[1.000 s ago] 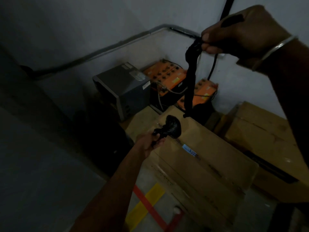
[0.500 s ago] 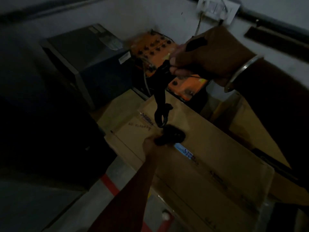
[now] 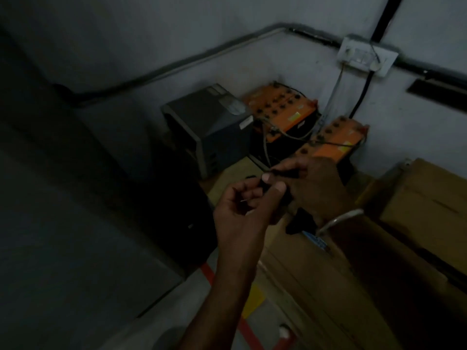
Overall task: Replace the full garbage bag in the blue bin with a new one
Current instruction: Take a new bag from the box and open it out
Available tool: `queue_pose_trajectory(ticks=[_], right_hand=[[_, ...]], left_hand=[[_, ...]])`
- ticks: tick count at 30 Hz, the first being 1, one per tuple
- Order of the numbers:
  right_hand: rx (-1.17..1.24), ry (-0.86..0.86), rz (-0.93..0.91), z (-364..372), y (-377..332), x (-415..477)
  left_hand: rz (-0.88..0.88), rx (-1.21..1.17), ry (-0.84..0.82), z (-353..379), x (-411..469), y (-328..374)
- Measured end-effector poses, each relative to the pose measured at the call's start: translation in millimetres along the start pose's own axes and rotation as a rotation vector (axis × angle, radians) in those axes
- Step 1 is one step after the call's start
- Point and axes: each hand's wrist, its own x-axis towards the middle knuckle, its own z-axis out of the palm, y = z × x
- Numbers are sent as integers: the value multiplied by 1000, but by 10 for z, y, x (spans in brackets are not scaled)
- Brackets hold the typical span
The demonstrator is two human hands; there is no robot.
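Both hands meet in the middle of the dim view, above a cardboard box. My left hand (image 3: 242,205) pinches a bunched black garbage bag (image 3: 265,186) between thumb and fingers. My right hand (image 3: 316,185), with a metal bangle on the wrist, grips the same black bag from the right. A dark end of the bag (image 3: 299,223) hangs below my right palm. Most of the bag is hidden inside the two hands. The blue bin is not in view.
Large cardboard boxes (image 3: 328,286) lie under and right of my hands. Two orange batteries (image 3: 283,112) and a grey unit (image 3: 212,125) stand in the corner, wired to a wall socket (image 3: 366,58). A dark bulky shape (image 3: 164,198) stands left. Red and yellow floor tape (image 3: 252,299) runs below.
My right hand came down from high up to meet my left hand, and the long hanging black strip is now gathered between both hands.
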Motion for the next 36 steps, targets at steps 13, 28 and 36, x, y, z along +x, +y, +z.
queue_pose_trajectory(ticks=[13, 28, 36], right_hand=[[204, -29, 38, 986, -1167, -2573], [27, -596, -214, 1725, -2014, -4417], [-85, -682, -285, 1599, -2100, -4531]], left_hand=[[-7, 41, 95, -2218, -1619, 1374], [203, 224, 1, -3341, -3252, 2426], [217, 981, -222, -3922, -3597, 3015]])
